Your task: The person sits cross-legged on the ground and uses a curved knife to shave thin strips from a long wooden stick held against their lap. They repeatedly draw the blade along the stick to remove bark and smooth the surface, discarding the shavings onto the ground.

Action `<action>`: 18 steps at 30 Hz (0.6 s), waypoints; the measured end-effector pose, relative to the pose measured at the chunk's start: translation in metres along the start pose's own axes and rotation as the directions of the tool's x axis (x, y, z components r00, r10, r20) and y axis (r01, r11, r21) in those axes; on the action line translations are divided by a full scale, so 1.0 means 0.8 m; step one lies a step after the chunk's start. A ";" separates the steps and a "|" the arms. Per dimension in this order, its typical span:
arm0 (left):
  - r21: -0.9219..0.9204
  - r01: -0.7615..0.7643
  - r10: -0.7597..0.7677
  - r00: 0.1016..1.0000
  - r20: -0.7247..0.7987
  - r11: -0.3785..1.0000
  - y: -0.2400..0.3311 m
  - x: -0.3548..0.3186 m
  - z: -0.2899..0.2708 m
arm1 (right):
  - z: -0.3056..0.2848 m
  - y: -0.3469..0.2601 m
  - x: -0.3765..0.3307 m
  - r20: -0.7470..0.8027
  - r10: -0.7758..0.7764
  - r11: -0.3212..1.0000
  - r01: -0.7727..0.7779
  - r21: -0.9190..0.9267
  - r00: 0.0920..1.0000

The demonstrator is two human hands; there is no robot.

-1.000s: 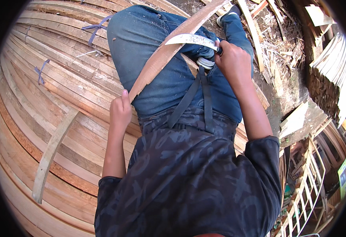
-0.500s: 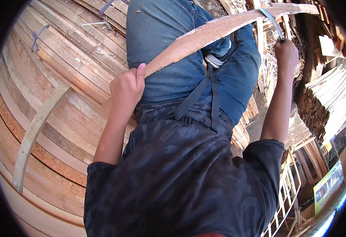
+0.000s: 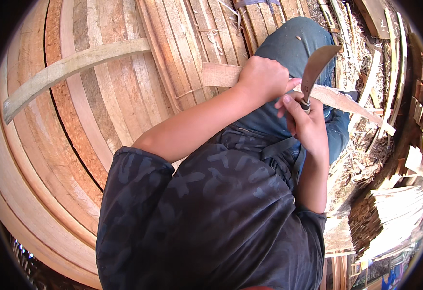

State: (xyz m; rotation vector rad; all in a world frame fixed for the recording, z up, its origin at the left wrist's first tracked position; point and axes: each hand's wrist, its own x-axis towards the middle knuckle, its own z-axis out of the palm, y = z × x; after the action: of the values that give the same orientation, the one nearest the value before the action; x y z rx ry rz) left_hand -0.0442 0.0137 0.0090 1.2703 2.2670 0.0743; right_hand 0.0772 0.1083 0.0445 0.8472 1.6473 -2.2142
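My left hand [image 3: 264, 79] is closed over a flat, tapering strip of wood [image 3: 219, 75] lying across my thigh. The strip's squared end sticks out on the left, and its narrow end reaches far right. Close beside it, my right hand [image 3: 310, 126] grips the short handle of a sickle [image 3: 315, 70], mostly hidden by the fingers. Its curved blade stands raised, the tip pointing up and to the right, and passes in front of the strip in this view. Whether my right fingers also touch the wood I cannot tell.
Long planks [image 3: 117, 96] lie side by side on the left, with a curved wooden piece [image 3: 76, 64] across them. Strips bound with a purple band [image 3: 257, 2] are at the top. Shavings [image 3: 363, 150] litter the right, near stacked thin slats [image 3: 390, 217].
The view has turned, and the planks fill more of the left. My right hand has come in from the strip's far end to beside my left, the sickle's blade now raised.
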 end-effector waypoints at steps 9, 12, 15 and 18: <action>0.069 0.110 -0.112 0.993 0.028 0.992 0.023 0.003 0.002 | 0.096 -0.078 0.057 0.428 0.185 0.888 0.036 -0.459 0.885; 0.054 0.089 -0.091 0.996 0.021 0.995 0.022 0.002 0.010 | 0.111 -0.083 0.080 0.452 0.331 0.865 -0.075 -0.496 0.828; 0.045 0.080 -0.080 0.997 0.013 0.996 0.013 0.003 0.014 | 0.115 -0.086 0.065 0.498 0.229 0.924 -0.024 -0.383 0.836; 0.086 0.052 -0.050 0.998 -0.023 0.995 0.016 0.003 0.005 | 0.105 -0.076 0.071 0.551 0.180 0.972 -0.063 -0.224 0.815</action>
State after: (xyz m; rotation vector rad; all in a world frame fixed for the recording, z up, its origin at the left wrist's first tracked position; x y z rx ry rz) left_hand -0.0331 0.0220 0.0084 1.2599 2.3418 -0.0294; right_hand -0.0249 0.0578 0.0751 0.1888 1.4254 -1.9115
